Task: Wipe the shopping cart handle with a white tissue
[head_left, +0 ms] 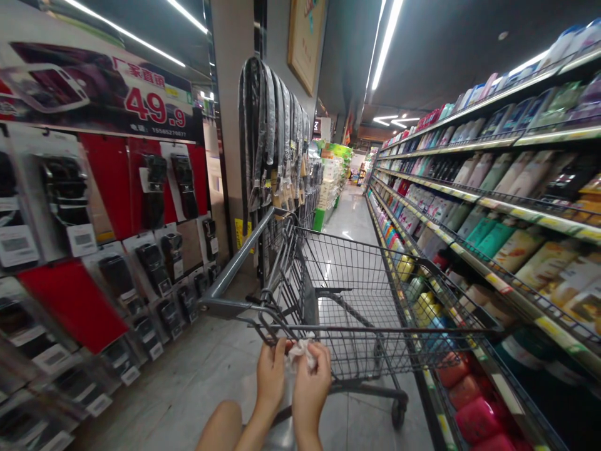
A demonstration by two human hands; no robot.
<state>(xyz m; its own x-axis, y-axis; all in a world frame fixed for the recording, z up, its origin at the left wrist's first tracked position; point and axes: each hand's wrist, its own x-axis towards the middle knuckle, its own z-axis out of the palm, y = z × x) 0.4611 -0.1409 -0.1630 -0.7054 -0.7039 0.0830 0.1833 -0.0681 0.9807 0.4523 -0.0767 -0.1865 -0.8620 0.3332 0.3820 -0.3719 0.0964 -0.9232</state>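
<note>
One crumpled white cloth (pixel 303 356) was pinched, in the head view, by the bunched fingers of the right hand (pixel 313 371), at the near side of a grey shopping cart (pixel 375 329). The left hand (pixel 271 369) was held just beside it, fingers curled near the basket's edge; whether anything was gripped could not be told. Bottles (pixel 498 235) were shelved along the right, and packaged goods (pixel 153 266) were hung at left.
</note>
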